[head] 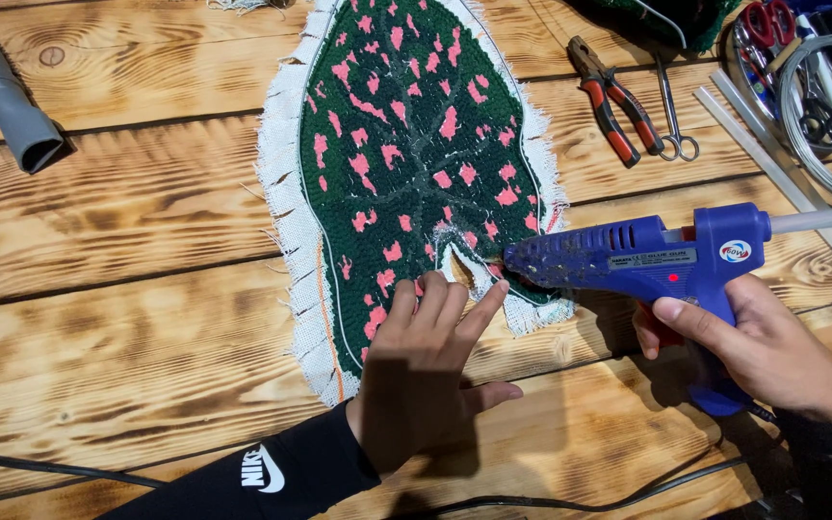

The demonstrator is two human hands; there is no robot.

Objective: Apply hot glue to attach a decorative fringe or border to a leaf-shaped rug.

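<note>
Lying far left of the fingers, a grey corrugated hose [2,91] rests at the tabletop [127,318] edge, with broad bare wood between it and the work. A black cable [69,470] runs along the near edge below the left sleeve. The left hand [426,371] presses flat, fingers [435,303] spread narrow and holding nothing, on the lower rim of a leaf-shaped green rug piece [416,144] with pink spots and a frayed white backing border [286,193]. Just right of those fingertips, at the notch in the rim, sits the nozzle of a blue glue gun [647,260], gripped firmly by the right hand [772,351]. Above and beyond that hand lie red-handled pliers [613,101], steel forceps [671,106], clear glue sticks [772,164] and coiled wire [820,106], crowding the right edge.
</note>
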